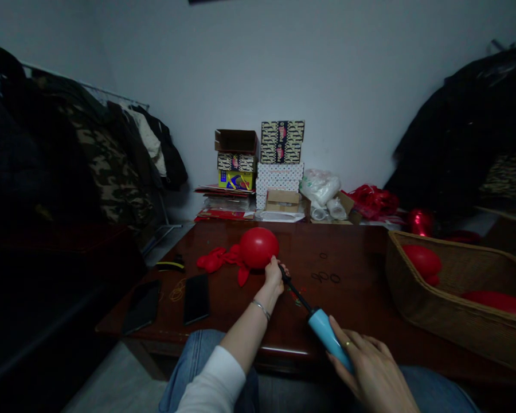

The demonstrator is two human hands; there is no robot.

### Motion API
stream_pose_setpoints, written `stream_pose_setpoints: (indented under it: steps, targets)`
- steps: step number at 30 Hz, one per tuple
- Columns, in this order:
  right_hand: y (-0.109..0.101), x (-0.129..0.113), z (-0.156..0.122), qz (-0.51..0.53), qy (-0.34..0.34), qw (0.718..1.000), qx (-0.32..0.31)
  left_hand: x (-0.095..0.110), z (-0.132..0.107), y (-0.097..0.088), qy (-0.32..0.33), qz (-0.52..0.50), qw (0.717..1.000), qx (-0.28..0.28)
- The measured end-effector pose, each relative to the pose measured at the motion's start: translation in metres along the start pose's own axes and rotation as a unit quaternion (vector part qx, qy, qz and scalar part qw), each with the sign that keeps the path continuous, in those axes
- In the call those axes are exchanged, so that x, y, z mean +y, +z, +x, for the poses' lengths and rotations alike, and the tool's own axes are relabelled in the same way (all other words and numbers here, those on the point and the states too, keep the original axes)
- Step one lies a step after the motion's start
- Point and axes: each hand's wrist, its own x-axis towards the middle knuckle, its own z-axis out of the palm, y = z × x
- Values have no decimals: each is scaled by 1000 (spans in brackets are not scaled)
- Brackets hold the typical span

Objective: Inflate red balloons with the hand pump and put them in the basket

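Red balloon (258, 246) just above left hand (274, 276), on pump (323, 328) nozzle

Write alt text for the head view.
A left hand pinches a part-inflated red balloon onto the nozzle of a blue hand pump gripped by the right hand, over a wooden table. A wicker basket at right holds more balloons.

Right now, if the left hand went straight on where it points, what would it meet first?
The balloon, right ahead of the left hand and seemingly touching it; depth is hard to judge.
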Motion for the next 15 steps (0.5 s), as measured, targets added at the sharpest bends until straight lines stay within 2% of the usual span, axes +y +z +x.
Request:
stream_pose_setpoints:
  steps: [7, 10, 15]
  targets:
    - [0, -21, 55, -30, 27, 997, -69, -5, -4, 1, 4, 5, 1000, -15]
    - [2, -30, 76, -43, 35, 995, -79, -5, -5, 2, -5, 2, 1000, -17]
    - [9, -35, 76, -46, 36, 997, -58, -4, -6, 3, -4, 16, 1000, -19]
